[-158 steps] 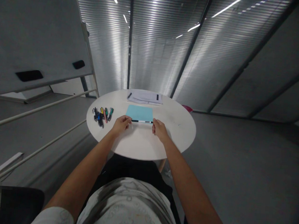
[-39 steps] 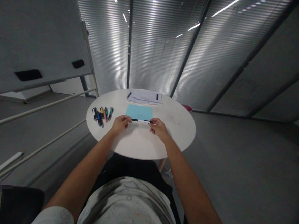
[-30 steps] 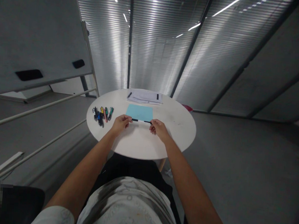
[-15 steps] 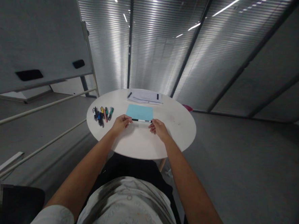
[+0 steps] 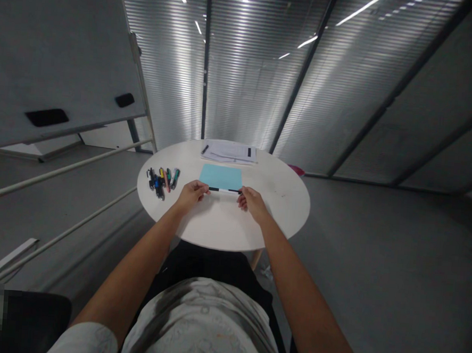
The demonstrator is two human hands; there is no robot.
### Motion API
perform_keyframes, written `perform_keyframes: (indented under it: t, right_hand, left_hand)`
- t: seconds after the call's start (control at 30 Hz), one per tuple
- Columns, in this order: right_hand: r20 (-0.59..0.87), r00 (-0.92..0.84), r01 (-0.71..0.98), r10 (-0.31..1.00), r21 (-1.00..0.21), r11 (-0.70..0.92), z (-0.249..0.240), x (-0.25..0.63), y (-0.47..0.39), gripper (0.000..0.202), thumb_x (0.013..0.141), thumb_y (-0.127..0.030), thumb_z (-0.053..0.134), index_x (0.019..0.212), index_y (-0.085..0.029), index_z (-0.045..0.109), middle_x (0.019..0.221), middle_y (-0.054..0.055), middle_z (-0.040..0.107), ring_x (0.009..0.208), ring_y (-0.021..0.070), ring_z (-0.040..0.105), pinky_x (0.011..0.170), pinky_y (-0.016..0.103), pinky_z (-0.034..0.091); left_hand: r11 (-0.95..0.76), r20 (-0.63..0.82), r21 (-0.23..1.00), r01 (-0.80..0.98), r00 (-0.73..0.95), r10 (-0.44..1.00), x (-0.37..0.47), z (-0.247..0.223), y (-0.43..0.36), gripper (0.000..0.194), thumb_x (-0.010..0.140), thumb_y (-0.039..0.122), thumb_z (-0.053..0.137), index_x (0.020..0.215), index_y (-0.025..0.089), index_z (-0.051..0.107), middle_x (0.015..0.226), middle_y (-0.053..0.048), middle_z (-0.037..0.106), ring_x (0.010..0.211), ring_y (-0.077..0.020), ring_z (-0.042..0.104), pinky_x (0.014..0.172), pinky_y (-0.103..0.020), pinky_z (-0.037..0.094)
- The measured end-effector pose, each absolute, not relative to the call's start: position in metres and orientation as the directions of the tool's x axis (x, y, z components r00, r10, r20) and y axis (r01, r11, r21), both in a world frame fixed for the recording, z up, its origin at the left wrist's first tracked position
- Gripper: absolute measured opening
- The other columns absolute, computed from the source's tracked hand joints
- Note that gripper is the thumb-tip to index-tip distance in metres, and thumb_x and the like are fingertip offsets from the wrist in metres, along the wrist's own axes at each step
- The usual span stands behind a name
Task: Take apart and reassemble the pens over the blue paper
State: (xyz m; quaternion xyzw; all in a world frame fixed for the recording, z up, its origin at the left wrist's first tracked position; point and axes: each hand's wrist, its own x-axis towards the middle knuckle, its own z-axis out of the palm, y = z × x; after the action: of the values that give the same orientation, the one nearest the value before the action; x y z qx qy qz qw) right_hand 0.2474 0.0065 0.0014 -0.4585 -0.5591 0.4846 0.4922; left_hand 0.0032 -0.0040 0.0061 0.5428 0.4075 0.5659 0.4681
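A black and white pen (image 5: 224, 190) is held level between my two hands, just over the near edge of a light blue sheet (image 5: 220, 176) on the round white table (image 5: 217, 228). The fingers of my left hand (image 5: 192, 193) pinch its left end. My right hand (image 5: 251, 201) grips the right end between thumb and fingertips, its other fingers curled below. To the left of my left hand lies a group of several pens and markers (image 5: 162, 181) in black, blue, yellow, pink and green.
Behind the blue sheet lie stacked papers (image 5: 229, 152) with a dark pen on their left. A whiteboard (image 5: 63, 54) on a metal frame stands at the left. Beyond the table is a wall with blinds (image 5: 241, 91). A black chair (image 5: 35, 318) is at the lower left.
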Motion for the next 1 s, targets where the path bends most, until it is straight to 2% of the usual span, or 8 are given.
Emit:
perform_keyframes:
  t: [0.1,0.23,0.3,0.47,0.6,0.77,0.83,1.0]
  right_hand:
    - [0.103,-0.11,0.051,0.989,-0.993,0.109,0.0024,0.2479,0.0054,0.04,0.075,-0.058,0.063,0.077,-0.019,0.055,0.058,-0.001,0.059,0.042,0.0088,0.051,0.036,0.019,0.032]
    - [0.156,-0.099,0.012,0.983,-0.987,0.158,0.0047,0.2483,0.004,0.038,0.067,-0.049,0.071,0.088,-0.019,0.059,0.074,0.0,0.064,0.048,0.0079,0.054,0.038,0.018,0.033]
    - [0.154,-0.09,0.025,0.984,-0.987,0.157,0.0051,0.2479,0.004,0.041,0.066,-0.047,0.072,0.093,-0.019,0.059,0.075,-0.001,0.064,0.048,0.0079,0.054,0.037,0.018,0.033]
    - [0.117,-0.086,0.068,0.989,-0.99,0.124,0.004,0.2463,0.0042,0.039,0.076,-0.056,0.06,0.089,-0.019,0.058,0.067,-0.002,0.061,0.042,0.007,0.05,0.036,0.018,0.032]
    - [0.102,-0.108,0.084,0.989,-0.99,0.111,0.0037,0.2468,0.0037,0.036,0.075,-0.054,0.062,0.082,-0.02,0.054,0.059,-0.004,0.057,0.042,0.0071,0.048,0.035,0.017,0.03]
    - [0.182,-0.088,0.019,0.979,-0.983,0.185,0.0035,0.247,0.004,0.049,0.067,-0.047,0.069,0.105,-0.023,0.051,0.086,-0.001,0.064,0.048,0.0075,0.055,0.036,0.017,0.033]
    - [0.187,-0.062,0.04,0.98,-0.981,0.19,0.0028,0.2462,0.0046,0.052,0.065,-0.046,0.071,0.108,-0.024,0.05,0.091,-0.001,0.064,0.048,0.0073,0.056,0.036,0.017,0.033]
    - [0.104,-0.094,0.103,0.99,-0.988,0.114,0.001,0.2446,0.006,0.043,0.076,-0.06,0.058,0.09,-0.02,0.056,0.07,0.001,0.062,0.045,0.0073,0.052,0.036,0.017,0.033]
  left_hand:
    - [-0.228,0.232,0.969,-0.096,0.035,0.972,0.0034,0.0066,-0.0043,0.028,0.069,0.038,0.074,0.078,0.014,0.063,0.07,-0.003,0.067,0.045,-0.006,0.043,0.043,-0.022,0.029]
    - [-0.21,0.213,0.973,-0.095,0.03,0.976,0.0032,0.0052,-0.0028,0.027,0.07,0.038,0.074,0.078,0.014,0.063,0.071,-0.003,0.068,0.045,-0.0063,0.044,0.044,-0.022,0.03]
    - [-0.204,0.208,0.974,-0.097,0.027,0.978,0.0029,0.0038,-0.0017,0.028,0.07,0.038,0.074,0.078,0.014,0.063,0.072,-0.004,0.068,0.046,-0.0065,0.045,0.044,-0.022,0.031]
    - [-0.221,0.225,0.969,-0.107,0.029,0.974,0.0027,0.002,-0.0009,0.028,0.07,0.039,0.074,0.078,0.015,0.062,0.073,-0.005,0.07,0.047,-0.0067,0.046,0.045,-0.022,0.032]
    - [-0.213,0.217,0.971,-0.106,0.031,0.976,0.0038,0.0054,-0.0031,0.028,0.07,0.038,0.074,0.078,0.014,0.062,0.073,-0.004,0.069,0.046,-0.0066,0.045,0.044,-0.022,0.031]
    - [-0.212,0.216,0.971,-0.11,0.024,0.976,0.0054,0.0096,-0.0062,0.028,0.069,0.038,0.074,0.077,0.014,0.062,0.07,-0.004,0.069,0.045,-0.0066,0.044,0.044,-0.022,0.031]
    - [-0.215,0.218,0.972,-0.099,0.024,0.976,0.0054,0.0095,-0.0064,0.029,0.069,0.039,0.074,0.077,0.014,0.062,0.071,-0.005,0.069,0.045,-0.0064,0.044,0.044,-0.022,0.03]
    - [-0.219,0.222,0.973,-0.076,0.033,0.974,0.0044,0.0067,-0.0043,0.028,0.069,0.039,0.073,0.079,0.014,0.062,0.073,-0.005,0.07,0.045,-0.0066,0.045,0.044,-0.022,0.03]
